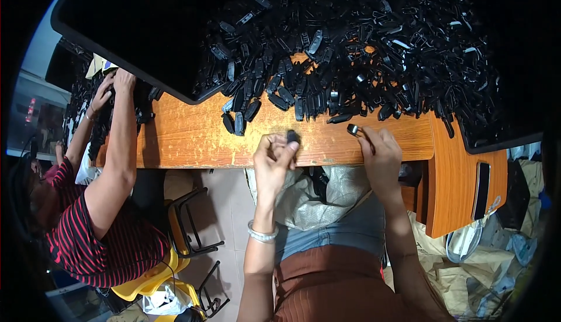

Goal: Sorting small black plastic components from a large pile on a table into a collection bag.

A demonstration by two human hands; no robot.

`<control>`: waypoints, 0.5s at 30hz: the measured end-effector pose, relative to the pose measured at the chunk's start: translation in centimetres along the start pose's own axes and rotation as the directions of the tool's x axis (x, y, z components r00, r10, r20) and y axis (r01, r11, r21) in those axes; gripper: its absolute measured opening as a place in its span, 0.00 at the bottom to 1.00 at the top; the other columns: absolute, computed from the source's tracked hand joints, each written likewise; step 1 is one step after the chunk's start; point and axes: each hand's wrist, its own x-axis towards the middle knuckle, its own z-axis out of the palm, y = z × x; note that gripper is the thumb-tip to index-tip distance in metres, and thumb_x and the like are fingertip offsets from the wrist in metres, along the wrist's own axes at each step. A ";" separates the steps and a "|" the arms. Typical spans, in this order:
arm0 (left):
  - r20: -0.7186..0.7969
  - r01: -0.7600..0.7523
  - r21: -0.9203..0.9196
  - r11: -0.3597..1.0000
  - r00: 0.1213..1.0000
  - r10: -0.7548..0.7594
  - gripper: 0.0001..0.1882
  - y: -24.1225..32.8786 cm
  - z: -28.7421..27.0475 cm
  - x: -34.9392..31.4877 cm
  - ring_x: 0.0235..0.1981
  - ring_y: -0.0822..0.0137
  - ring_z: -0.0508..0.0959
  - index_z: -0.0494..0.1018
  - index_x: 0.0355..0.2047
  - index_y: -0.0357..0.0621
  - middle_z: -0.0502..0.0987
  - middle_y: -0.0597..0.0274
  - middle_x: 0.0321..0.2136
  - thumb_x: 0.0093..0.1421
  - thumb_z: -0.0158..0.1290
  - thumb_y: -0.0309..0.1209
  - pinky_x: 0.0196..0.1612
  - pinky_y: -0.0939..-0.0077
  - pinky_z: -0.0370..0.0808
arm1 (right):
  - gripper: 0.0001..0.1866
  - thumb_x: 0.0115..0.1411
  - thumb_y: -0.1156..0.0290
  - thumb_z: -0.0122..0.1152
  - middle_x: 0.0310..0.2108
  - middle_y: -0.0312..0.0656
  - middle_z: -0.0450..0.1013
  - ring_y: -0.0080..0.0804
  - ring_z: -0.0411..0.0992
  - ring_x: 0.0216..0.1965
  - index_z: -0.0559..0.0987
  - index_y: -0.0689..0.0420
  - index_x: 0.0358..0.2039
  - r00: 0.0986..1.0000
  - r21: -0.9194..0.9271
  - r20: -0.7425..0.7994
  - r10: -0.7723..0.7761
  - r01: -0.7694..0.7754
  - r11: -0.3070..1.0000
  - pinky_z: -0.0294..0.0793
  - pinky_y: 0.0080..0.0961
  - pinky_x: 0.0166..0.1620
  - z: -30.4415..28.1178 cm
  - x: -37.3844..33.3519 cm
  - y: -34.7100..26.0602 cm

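I am sitting at the near edge of an orange wooden table [193,135], working small black plastic clips. My left hand [274,161] is pinching one black clip [292,137] between thumb and forefinger, the other fingers curled in beneath it, just over the table's front edge. My right hand [380,152] is gripping a second clip [353,129] at its fingertips, fingers pressed together around it, a small metal part showing at its end. The two hands are near each other but not touching.

From my hands, the big heap of black clips [350,53] is lying at twelve o'clock, spilling from a black tray [128,36] onto the wood. A loose row of clips [242,117] is lying at about ten o'clock, just beside the heap's edge. A woven sack [304,196] is hanging open under the table at six o'clock, against my lap.

Judging progress: the heap is looking very large and I cannot tell how many pieces are finished, so I am reckoning most of the work is left.

At nine o'clock, well apart, another person in a red-and-black striped shirt [87,246] is reaching both hands into a separate pile [93,117].
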 end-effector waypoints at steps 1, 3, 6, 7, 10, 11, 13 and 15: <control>0.027 0.011 -0.026 1.000 1.000 -0.010 0.08 0.9 0.8 -0.8 0.15 0.79 0.69 0.70 0.33 0.35 0.74 0.65 0.19 0.54 0.57 0.22 0.17 0.87 0.65 | 0.14 0.56 0.77 0.56 0.31 0.49 0.73 0.38 0.73 0.26 0.72 0.66 0.43 1.000 0.091 -0.007 0.022 -0.022 0.996 0.71 0.26 0.28 -0.2 -0.1 0.2; 0.075 0.061 -0.026 0.998 0.995 -0.058 0.14 1.2 0.8 -2.2 0.16 0.81 0.69 0.71 0.40 0.33 0.73 0.68 0.18 0.53 0.57 0.21 0.18 0.89 0.64 | 0.13 0.57 0.78 0.54 0.31 0.50 0.74 0.35 0.74 0.26 0.71 0.65 0.44 0.957 0.579 0.240 0.164 -0.276 0.767 0.72 0.23 0.26 -1.4 0.0 -1.4; 0.184 0.040 -0.003 0.999 0.982 -0.039 0.15 0.2 0.6 -3.6 0.17 0.82 0.68 0.73 0.42 0.33 0.72 0.69 0.20 0.53 0.57 0.20 0.20 0.89 0.64 | 0.16 0.59 0.81 0.49 0.34 0.49 0.74 0.29 0.74 0.27 0.67 0.63 0.49 0.878 0.849 0.474 0.060 -0.474 0.235 0.76 0.20 0.25 -1.6 -0.5 -3.2; 0.174 0.011 0.032 0.999 0.985 -0.017 0.15 0.4 0.6 -3.8 0.17 0.82 0.69 0.73 0.42 0.32 0.72 0.68 0.20 0.52 0.57 0.20 0.20 0.89 0.65 | 0.18 0.59 0.82 0.48 0.35 0.49 0.72 0.29 0.74 0.28 0.65 0.63 0.51 0.869 0.853 0.494 0.006 -0.486 0.192 0.76 0.20 0.26 -1.5 -0.7 -4.0; 0.179 -0.051 0.076 0.996 0.983 0.037 0.14 1.1 0.7 -4.3 0.18 0.81 0.69 0.73 0.40 0.31 0.73 0.65 0.21 0.52 0.58 0.20 0.21 0.88 0.66 | 0.24 0.59 0.82 0.48 0.39 0.45 0.69 0.30 0.74 0.32 0.60 0.60 0.56 0.856 0.824 0.506 -0.110 -0.441 0.355 0.75 0.22 0.32 -2.1 -1.3 -4.6; 0.191 -0.085 0.083 0.993 0.979 0.068 0.14 1.4 0.7 -4.4 0.18 0.80 0.69 0.74 0.39 0.31 0.73 0.64 0.22 0.51 0.58 0.20 0.22 0.87 0.66 | 0.24 0.59 0.81 0.49 0.38 0.45 0.69 0.30 0.73 0.33 0.60 0.60 0.56 0.858 0.778 0.504 -0.101 -0.400 0.485 0.74 0.22 0.34 -2.5 -1.3 -5.1; 0.208 -0.117 0.106 0.987 0.974 0.093 0.13 1.9 0.5 -4.6 0.19 0.79 0.70 0.74 0.39 0.31 0.73 0.63 0.23 0.51 0.58 0.20 0.22 0.86 0.66 | 0.24 0.58 0.80 0.53 0.36 0.44 0.70 0.31 0.72 0.35 0.64 0.59 0.56 0.917 0.679 0.343 -0.203 -0.092 0.728 0.71 0.23 0.39 -2.1 -1.4 -5.0; 0.226 -0.149 0.128 0.981 0.967 0.117 0.13 2.3 0.5 -4.8 0.19 0.79 0.70 0.74 0.38 0.31 0.73 0.63 0.24 0.51 0.58 0.20 0.23 0.86 0.67 | 0.22 0.57 0.79 0.54 0.36 0.46 0.70 0.33 0.72 0.34 0.66 0.60 0.54 0.911 0.673 0.335 -0.239 -0.053 0.738 0.71 0.24 0.38 -2.1 -1.2 -4.7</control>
